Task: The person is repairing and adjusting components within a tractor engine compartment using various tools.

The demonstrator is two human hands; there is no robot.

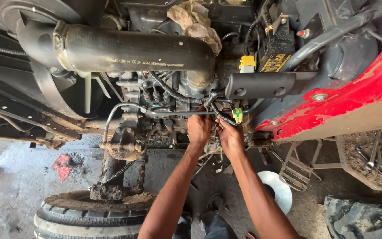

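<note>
Both hands work on the corrugated black wiring harness (215,111) just below the big black intake hose (133,48), where it bends down beside a green connector (237,115). The left hand (199,128) and right hand (230,138) sit side by side, fingers curled in. Whether either grip is clamped on the harness I cannot tell. Well below the hose lies a muddy tyre (89,214), probably out of the way on the floor.
</note>
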